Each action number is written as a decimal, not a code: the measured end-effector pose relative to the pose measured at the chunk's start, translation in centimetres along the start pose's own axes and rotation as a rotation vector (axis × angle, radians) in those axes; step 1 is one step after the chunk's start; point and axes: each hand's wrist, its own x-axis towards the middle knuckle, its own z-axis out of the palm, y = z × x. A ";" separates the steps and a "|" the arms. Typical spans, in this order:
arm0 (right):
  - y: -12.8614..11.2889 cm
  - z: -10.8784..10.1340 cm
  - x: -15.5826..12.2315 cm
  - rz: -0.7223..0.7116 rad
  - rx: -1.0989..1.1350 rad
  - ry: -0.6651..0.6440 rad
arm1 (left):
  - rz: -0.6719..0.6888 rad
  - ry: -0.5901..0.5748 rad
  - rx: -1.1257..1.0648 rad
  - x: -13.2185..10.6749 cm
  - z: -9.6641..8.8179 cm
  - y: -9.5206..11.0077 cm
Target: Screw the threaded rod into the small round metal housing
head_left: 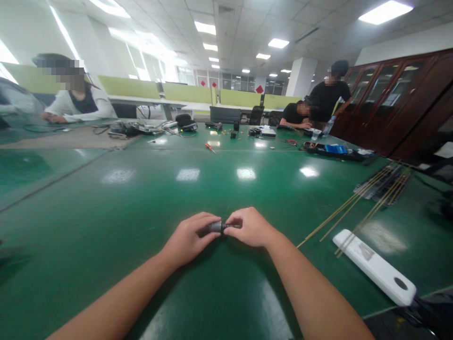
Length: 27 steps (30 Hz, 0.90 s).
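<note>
My left hand [193, 236] pinches the thicker grey cylindrical body [215, 227] of a small part between thumb and fingers. On the same part, a thinner dark ribbed end [228, 226] points right, and my right hand [252, 227] closes its thumb and fingertips round it. The two hands face each other just above the green tabletop [198, 198]. Fingers cover much of the part, so its exact kind cannot be made out.
To the right lie a long white bar-shaped device [375, 267] and several thin yellowish rods [348, 203]. Farther off are an orange screwdriver [209, 147] and a black tray [336, 151] with blue items. One person [83, 97] sits left; two people [327, 97] are at the far right.
</note>
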 end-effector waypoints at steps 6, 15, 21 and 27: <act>-0.1 -0.1 0.0 0.025 -0.021 -0.006 | -0.011 -0.004 0.007 0.0 -0.1 0.1; -0.3 -0.3 -0.1 0.033 -0.028 -0.008 | -0.004 0.001 0.022 0.1 -0.2 0.2; -0.3 -0.4 -0.1 0.027 -0.036 -0.005 | 0.000 -0.005 0.014 0.0 -0.1 -0.1; -0.3 -0.3 -0.1 0.031 -0.028 -0.001 | -0.001 -0.006 0.019 0.1 -0.2 0.1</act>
